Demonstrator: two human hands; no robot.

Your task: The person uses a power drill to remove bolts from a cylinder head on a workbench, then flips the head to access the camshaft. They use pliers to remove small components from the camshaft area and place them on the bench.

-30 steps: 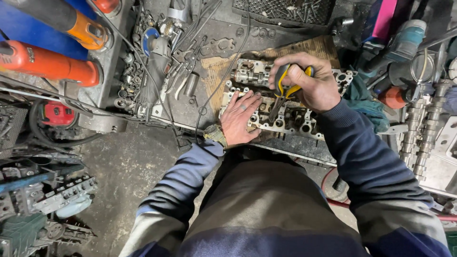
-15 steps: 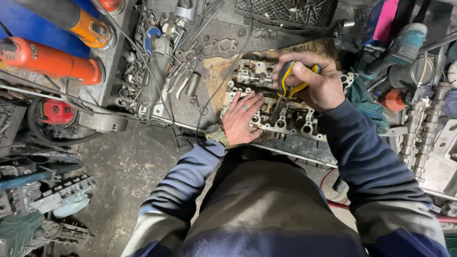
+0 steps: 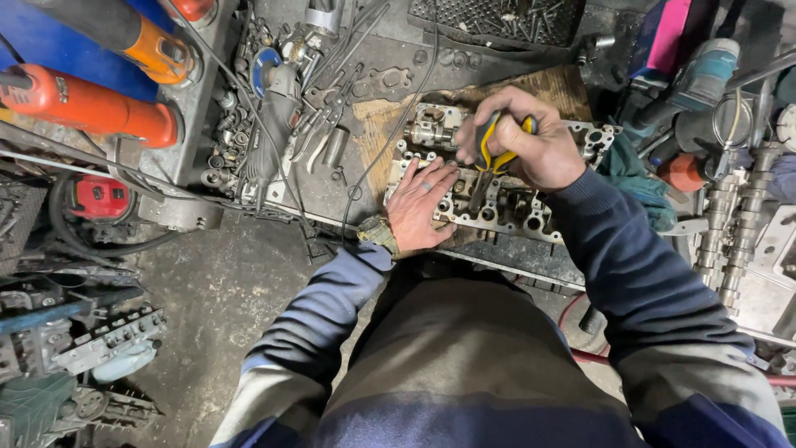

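1. Left hand (image 3: 420, 206) lies flat on the cyl. head (image 3: 497, 178), fingers spread, palm down on its near-left end.
2. Right hand (image 3: 522, 145) is wrapped round yellow-handled pliers (image 3: 489, 162), fingers pressed together on the grips; tip points down into the head's middle.
3. Cyl. head sits on a wood board (image 3: 381, 124) on the desk (image 3: 365, 199), just in front of the person.
4. Loose tools (image 3: 327, 124) lie left of the board.
5. Orange cylinders (image 3: 91, 106) far left; camshafts (image 3: 734, 241) far right, well apart from the hands.
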